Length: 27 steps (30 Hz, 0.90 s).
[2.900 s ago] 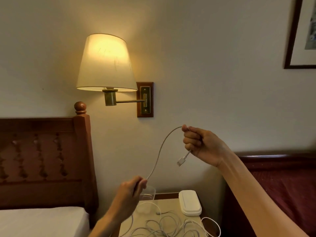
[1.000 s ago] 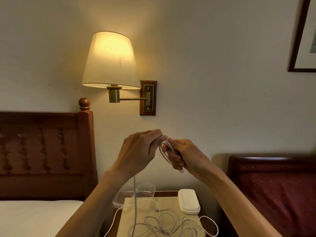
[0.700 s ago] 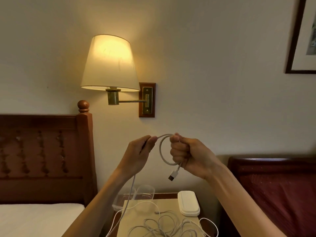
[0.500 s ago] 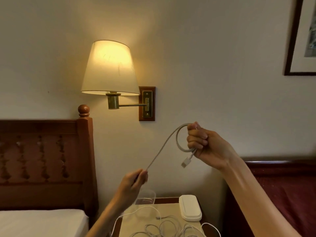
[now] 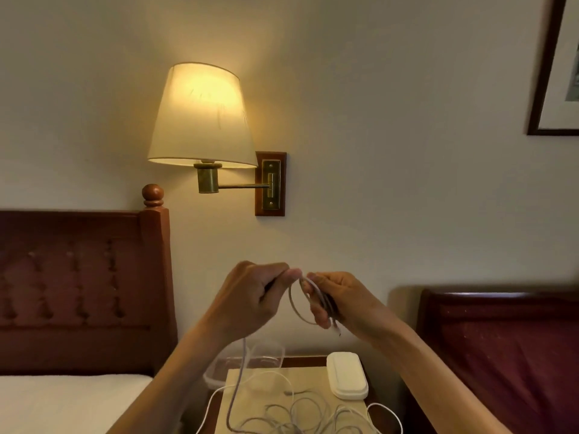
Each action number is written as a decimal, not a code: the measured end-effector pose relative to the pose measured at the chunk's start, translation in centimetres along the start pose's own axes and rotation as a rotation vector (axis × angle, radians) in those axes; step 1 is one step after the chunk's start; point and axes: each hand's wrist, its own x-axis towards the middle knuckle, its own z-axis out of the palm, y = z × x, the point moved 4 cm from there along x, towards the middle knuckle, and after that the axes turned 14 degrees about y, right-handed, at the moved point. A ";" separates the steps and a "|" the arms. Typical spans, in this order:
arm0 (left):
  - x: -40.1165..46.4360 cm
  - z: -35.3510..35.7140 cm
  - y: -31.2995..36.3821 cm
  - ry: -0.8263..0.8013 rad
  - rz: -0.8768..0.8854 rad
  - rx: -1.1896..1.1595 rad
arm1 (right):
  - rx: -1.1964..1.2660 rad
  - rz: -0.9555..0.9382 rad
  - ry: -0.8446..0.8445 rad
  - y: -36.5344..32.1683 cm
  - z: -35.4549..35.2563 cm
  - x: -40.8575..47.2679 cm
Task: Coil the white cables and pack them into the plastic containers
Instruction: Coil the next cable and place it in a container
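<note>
Between two beds, a tabletop [image 5: 250,386] is covered with loose white cables [image 5: 297,411]. One cable [image 5: 296,303], thin and bendy, is pinched by the left hand [image 5: 250,296], and its loops are held in the right hand [image 5: 341,300]. Light holding near the loops should be enough.

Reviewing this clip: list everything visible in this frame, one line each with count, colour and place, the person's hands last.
White cable being coiled: one, loop held between both hands, tail hanging to the nightstand.
Loose white cables: tangled pile, count unclear, on the nightstand top.
Clear plastic containers: apparently two, transparent, back left of the nightstand.
White oblong case: one, back right of the nightstand.
Wooden nightstand: one, brown with pale top, between the beds.
Wall lamp: one, cream shade, brass arm, lit.
Wooden headboards: two, dark red-brown, left and right.
Framed picture: one, dark frame, top right.
Left hand: pinches the cable.
Right hand: grips the loop.
</note>
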 end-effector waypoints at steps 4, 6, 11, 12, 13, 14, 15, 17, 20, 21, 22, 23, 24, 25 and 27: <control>0.4 0.7 -1.2 0.119 -0.016 0.009 | 0.306 0.110 -0.016 -0.3 0.9 -0.2; 0.5 1.1 -1.6 0.181 -0.068 -0.016 | 0.426 0.142 -0.037 -0.6 1.0 -0.2; 0.3 2.4 -2.7 0.177 -0.153 -0.064 | 0.718 0.258 -0.075 -1.2 1.1 -0.7; 0.1 2.6 -3.2 0.157 -0.186 -0.102 | 0.772 0.261 -0.078 -1.4 0.8 -0.6; -0.3 2.7 -3.8 0.133 -0.242 -0.160 | 0.825 0.254 -0.081 -1.7 0.4 -0.5; -0.9 2.8 -4.6 0.109 -0.304 -0.215 | 0.873 0.250 -0.074 -2.0 -0.2 -0.4; -1.7 2.8 -5.6 0.087 -0.352 -0.249 | 0.901 0.255 -0.052 -2.3 -0.9 -0.2; -3.9 2.7 -7.8 0.049 -0.401 -0.230 | 0.892 0.269 0.014 -3.0 -2.2 0.1; -7.5 2.7 -10.2 -0.036 -0.474 -0.126 | 0.888 0.242 0.109 -4.1 -4.2 0.3; -8.4 2.8 -10.2 -0.090 -0.526 -0.092 | 0.868 0.224 0.138 -4.3 -4.7 0.4; -9.0 3.0 -9.6 -0.183 -0.551 -0.062 | 0.808 0.201 0.172 -4.3 -5.2 0.6; -9.2 3.3 -8.3 -0.316 -0.530 -0.043 | 0.707 0.178 0.212 -4.1 -5.3 0.7; -9.0 3.7 -6.5 -0.456 -0.468 -0.021 | 0.582 0.156 0.247 -3.7 -5.2 0.8; -8.5 4.0 -4.5 -0.577 -0.391 -0.011 | 0.452 0.133 0.266 -3.0 -4.8 0.9; -6.4 3.8 -0.8 -0.622 -0.245 -0.048 | 0.209 0.083 0.247 -1.7 -3.4 0.8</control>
